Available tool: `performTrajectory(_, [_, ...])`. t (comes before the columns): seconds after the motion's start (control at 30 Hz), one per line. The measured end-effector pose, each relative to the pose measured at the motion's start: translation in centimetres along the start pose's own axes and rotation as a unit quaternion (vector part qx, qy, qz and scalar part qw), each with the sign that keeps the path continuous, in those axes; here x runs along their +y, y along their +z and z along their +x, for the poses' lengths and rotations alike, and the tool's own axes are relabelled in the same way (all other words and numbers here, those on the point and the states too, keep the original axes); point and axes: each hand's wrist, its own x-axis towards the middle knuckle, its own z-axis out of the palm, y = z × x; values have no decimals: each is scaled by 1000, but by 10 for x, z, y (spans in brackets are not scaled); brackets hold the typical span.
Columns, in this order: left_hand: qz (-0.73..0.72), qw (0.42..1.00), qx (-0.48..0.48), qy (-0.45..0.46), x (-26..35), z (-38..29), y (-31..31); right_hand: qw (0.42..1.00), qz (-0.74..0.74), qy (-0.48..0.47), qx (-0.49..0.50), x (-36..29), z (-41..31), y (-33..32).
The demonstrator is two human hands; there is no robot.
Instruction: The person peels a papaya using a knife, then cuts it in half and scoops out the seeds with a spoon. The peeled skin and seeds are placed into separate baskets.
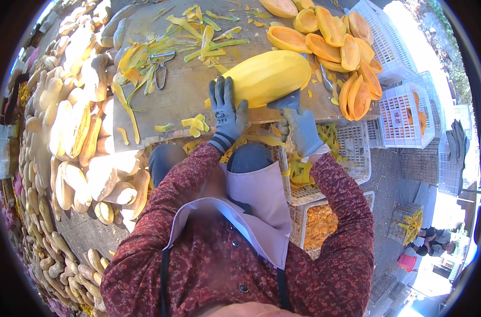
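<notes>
A large peeled yellow squash [270,77] lies across the wooden board [177,103] in front of me. My left hand [225,107], in a grey-blue work glove, holds its left end with the fingers laid over the top. My right hand [300,128], gloved too, grips a broad-bladed knife; the handle is hidden in the fist. The knife blade [286,100] is at the near side of the squash's right end, and a bit of metal shows beyond the far side. How deep the blade sits in the flesh is hidden.
Halved, hollowed squashes [327,39] are piled at the board's far right, beside a metal tool [325,77]. A peeler [160,69] lies among peel strips [200,35]. Crates of peel [304,170] and orange pulp [321,222] stand below right. Unpeeled squashes [79,123] cover the left ground. Another person [434,241] is far right.
</notes>
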Motion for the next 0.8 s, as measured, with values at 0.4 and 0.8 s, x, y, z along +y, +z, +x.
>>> performTrajectory(0.4, [-189,975,112,-28,36,78,-54,816,-502,-286,29,-21,28,39])
performTrajectory(0.8, [-15,987,47,152,39,148,-22,826,-517,-227,5,-50,30,42])
